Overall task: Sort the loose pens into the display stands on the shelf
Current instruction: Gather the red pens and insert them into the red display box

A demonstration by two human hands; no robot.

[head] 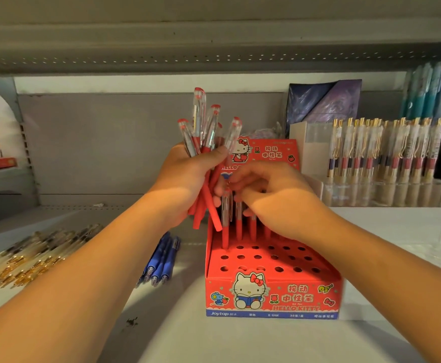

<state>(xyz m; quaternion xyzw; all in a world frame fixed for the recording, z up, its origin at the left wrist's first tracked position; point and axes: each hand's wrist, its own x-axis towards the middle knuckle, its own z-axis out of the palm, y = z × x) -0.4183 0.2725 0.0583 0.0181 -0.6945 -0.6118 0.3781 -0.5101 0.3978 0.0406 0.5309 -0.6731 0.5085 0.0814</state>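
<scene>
Bare shelf lies open at lower centre and far right. The red stand sits centre-right, its front rows of holes empty and a few pens upright at the back. The left hand has its grip clamped on a bunch of red pens, clear caps up. The right hand pinches one pen standing in the stand. Blue pens lie loose, lower left.

The light is warm and rather dim, falling from above at about 12 o'clock. The forearms throw soft shadows on the shelf toward 6 o'clock. Edges bend from the wide lens, strongest at 9 and 3 o'clock, where details look blurred.
</scene>
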